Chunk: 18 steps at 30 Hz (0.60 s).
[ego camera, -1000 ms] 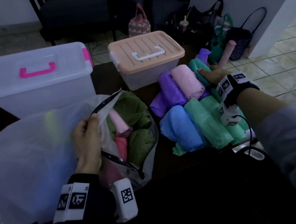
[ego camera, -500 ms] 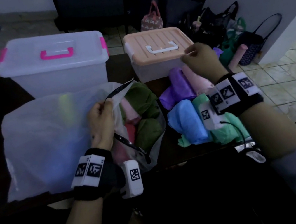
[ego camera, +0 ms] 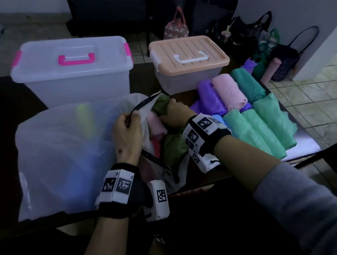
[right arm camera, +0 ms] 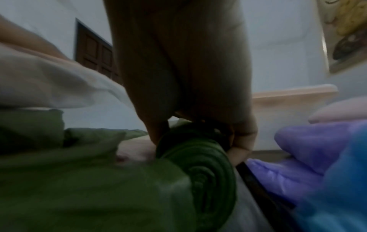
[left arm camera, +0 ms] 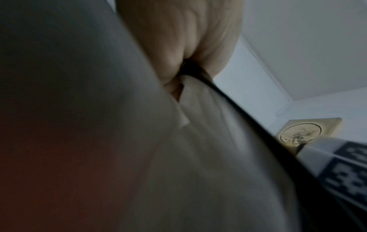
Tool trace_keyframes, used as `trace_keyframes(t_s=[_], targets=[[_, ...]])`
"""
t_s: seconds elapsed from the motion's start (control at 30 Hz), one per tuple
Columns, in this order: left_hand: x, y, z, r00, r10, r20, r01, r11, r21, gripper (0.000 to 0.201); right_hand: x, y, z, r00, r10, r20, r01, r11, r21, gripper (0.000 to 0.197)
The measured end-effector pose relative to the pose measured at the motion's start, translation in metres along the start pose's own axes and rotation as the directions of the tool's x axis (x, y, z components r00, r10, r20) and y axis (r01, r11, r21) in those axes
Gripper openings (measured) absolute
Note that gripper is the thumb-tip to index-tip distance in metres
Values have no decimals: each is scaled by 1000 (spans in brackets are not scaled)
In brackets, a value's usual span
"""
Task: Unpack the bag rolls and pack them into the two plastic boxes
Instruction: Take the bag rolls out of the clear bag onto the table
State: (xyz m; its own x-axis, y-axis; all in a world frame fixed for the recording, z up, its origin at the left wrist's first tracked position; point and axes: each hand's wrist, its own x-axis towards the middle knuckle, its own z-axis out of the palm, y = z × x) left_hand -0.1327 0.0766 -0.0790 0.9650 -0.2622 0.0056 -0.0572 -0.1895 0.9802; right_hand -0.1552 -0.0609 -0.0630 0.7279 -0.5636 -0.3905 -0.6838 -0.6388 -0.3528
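Left hand [ego camera: 127,131] pinching bag [ego camera: 64,157] rim open; right hand [ego camera: 175,113] apparently wrapped around green roll [right arm camera: 198,158]. Lift straight out, clear of rim.

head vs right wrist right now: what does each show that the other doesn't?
Head only: the left hand pinching the black-trimmed mouth of the white bag open, the clear box with pink handle, and the mint rolls on the table.

Right wrist only: the spiral end of the dark green roll, with the fingers curled round it.

Both: the right hand, the purple roll, the pink roll, and the peach-lidded box.
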Motion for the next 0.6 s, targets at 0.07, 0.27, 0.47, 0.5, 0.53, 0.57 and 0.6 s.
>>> trace_keyframes(t_s=[0.07, 0.27, 0.47, 0.5, 0.53, 0.57, 0.6], targets=[[0, 0, 0, 1000, 6, 4, -6, 1000, 18, 24, -1, 2, -5, 998, -25, 50, 26, 999, -31, 62], [0, -1, 1, 1000, 17, 12, -17, 999, 36, 25, -10, 18, -22, 994, -96, 48, 88, 987, 137, 44], [1, -1, 1, 1000, -8, 16, 8, 1000, -11, 31, -21, 36, -59, 995, -26, 96, 0, 963, 269, 41], [1, -2, 1, 1000, -14, 14, 14, 1000, -12, 31, -22, 41, -66, 995, -25, 98, -5, 956, 294, 40], [2, -3, 2, 1000, -18, 8, 18, 1000, -14, 31, -23, 44, -72, 996, -15, 85, -12, 951, 309, 39], [2, -3, 2, 1000, -19, 3, 19, 1000, -19, 30, -24, 46, -76, 999, 10, 51, -26, 952, 306, 40], [2, -4, 2, 1000, -21, -1, 21, 999, -28, 29, -23, 48, -79, 999, 36, 3, -36, 963, 269, 41]])
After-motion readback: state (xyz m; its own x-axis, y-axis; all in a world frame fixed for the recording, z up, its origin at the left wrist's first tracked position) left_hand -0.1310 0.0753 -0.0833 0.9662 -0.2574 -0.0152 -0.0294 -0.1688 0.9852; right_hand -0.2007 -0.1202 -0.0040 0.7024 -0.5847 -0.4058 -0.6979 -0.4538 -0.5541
